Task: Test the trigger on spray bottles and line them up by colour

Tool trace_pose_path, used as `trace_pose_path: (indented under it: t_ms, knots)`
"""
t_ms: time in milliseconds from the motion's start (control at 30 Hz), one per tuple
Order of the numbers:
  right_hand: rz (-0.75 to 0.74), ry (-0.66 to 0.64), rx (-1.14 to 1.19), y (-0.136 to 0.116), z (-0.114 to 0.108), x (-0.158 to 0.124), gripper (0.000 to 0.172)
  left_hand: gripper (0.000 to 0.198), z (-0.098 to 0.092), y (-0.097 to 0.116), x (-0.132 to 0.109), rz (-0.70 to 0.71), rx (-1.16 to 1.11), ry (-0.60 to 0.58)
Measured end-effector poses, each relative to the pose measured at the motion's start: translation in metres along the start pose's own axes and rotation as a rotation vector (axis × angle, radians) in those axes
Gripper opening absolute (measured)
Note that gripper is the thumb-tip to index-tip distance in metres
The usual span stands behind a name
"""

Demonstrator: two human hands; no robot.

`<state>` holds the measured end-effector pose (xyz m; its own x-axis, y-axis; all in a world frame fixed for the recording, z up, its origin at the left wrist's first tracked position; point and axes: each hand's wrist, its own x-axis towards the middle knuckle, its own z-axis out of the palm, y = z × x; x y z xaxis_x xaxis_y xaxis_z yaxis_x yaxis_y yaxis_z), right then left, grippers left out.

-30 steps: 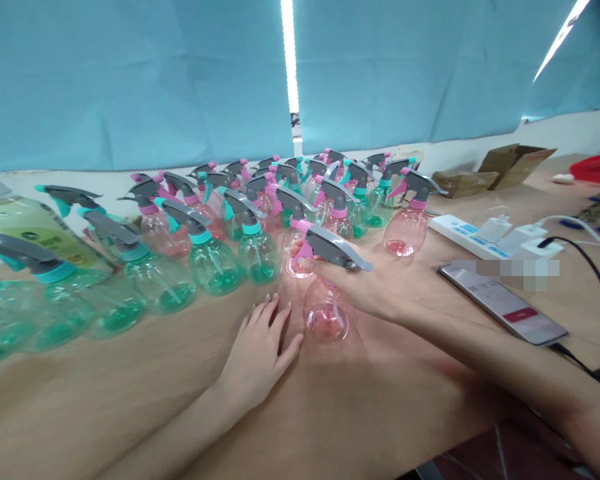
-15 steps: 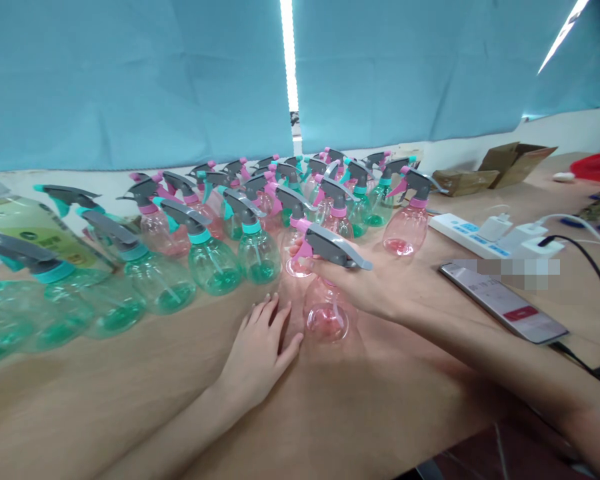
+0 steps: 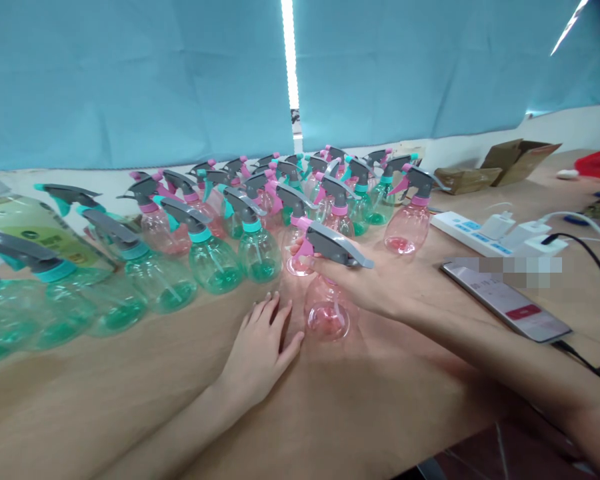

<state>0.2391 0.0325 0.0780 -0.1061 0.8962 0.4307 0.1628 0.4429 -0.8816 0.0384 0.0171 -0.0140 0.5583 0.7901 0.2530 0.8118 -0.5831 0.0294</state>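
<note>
My right hand (image 3: 347, 280) is closed around the neck of a pink spray bottle (image 3: 327, 319), just under its grey and pink trigger head. The bottle stands upright on the brown table (image 3: 300, 413), and part of its neck is hidden by the hand. To its left, my left hand (image 3: 260, 347) lies flat with fingers spread on the table, holding nothing. Beyond its fingertips stand a green spray bottle (image 3: 260, 257) and another green spray bottle (image 3: 214, 263). One more pink spray bottle (image 3: 407, 223) stands to the right, behind my right wrist.
Several pink and green spray bottles crowd the table's back and left side, beside a large yellow-green bottle (image 3: 45, 227). At right lie a phone (image 3: 505, 300), a white power strip (image 3: 470, 233) with cables, and an open cardboard box (image 3: 520, 162). Blue cloth (image 3: 180, 80) covers the wall.
Both hands and the bottles hold nearly the same places. The view has shifted very slightly.
</note>
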Motion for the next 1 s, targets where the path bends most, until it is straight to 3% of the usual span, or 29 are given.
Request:
trace_pose_path:
  t_ms: [267, 467, 700, 1000]
  knots:
    - [-0.023, 0.04, -0.032, 0.017, 0.001, -0.001, 0.02, 0.045, -0.002, 0.001, 0.0, -0.001, 0.017, -0.004]
    - [-0.02, 0.059, -0.069, 0.015, 0.001, -0.001, 0.013, 0.046, -0.001, 0.001, 0.0, -0.005, 0.002, -0.007]
    - [-0.01, 0.039, -0.102, 0.013, 0.001, -0.002, 0.026, 0.047, -0.001, 0.001, 0.0, 0.004, 0.027, -0.003]
    - [-0.034, 0.037, -0.164, 0.01, 0.001, -0.001, 0.015, 0.048, 0.0, 0.001, 0.0, 0.006, 0.017, -0.003]
